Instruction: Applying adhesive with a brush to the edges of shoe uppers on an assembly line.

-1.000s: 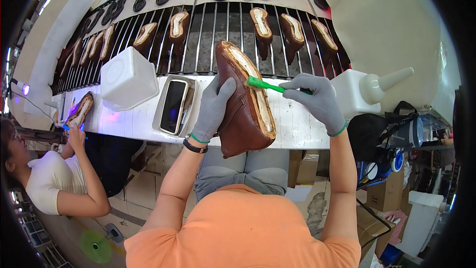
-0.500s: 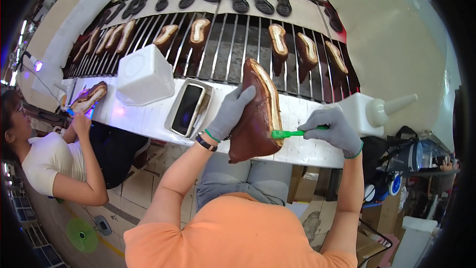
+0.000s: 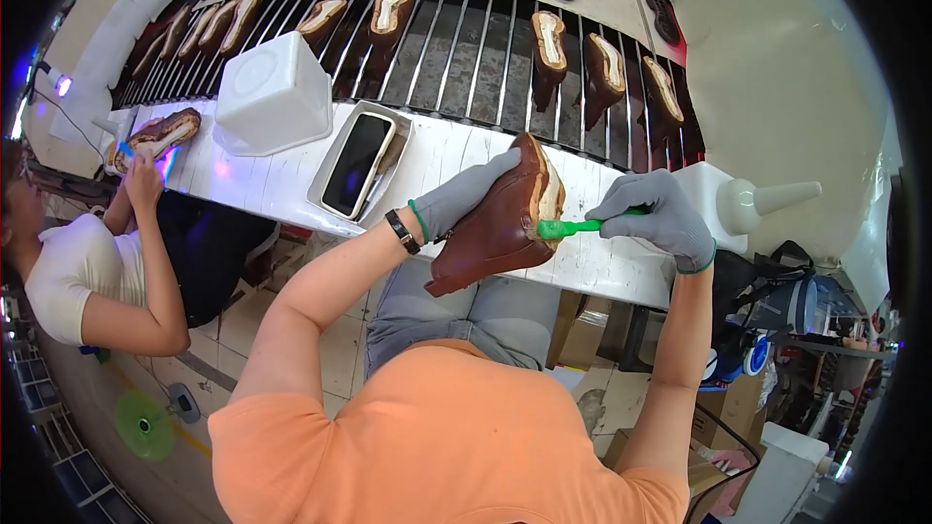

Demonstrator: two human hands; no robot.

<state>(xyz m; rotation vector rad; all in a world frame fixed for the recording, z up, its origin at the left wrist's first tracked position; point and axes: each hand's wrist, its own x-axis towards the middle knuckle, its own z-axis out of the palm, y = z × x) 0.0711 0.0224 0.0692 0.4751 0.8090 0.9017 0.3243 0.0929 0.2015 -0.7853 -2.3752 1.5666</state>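
Observation:
My left hand [image 3: 464, 202], in a grey glove, grips a brown leather shoe upper [image 3: 497, 236] from its left side, above the near edge of the bench. Its pale underside with a tan rim faces right and is partly visible. My right hand [image 3: 662, 218], also gloved, is closed round a small green brush [image 3: 573, 229]. The brush head touches the lower end of the underside, near the heel edge. Part of the brush handle is hidden by my fingers.
A white bottle with a nozzle [image 3: 743, 206] lies by my right hand. Left on the bench [image 3: 282, 184] are a white square container [image 3: 272, 92] and a phone [image 3: 357, 165] in a tray. Beyond, a roller conveyor [image 3: 442, 58] carries several uppers; black soles lie behind. A co-worker [image 3: 97, 277] sits left.
The upper has turned, its toe end now farther right and foreshortened, and my left hand leans over it more. The brush stays at the heel end. The whole view has shifted.

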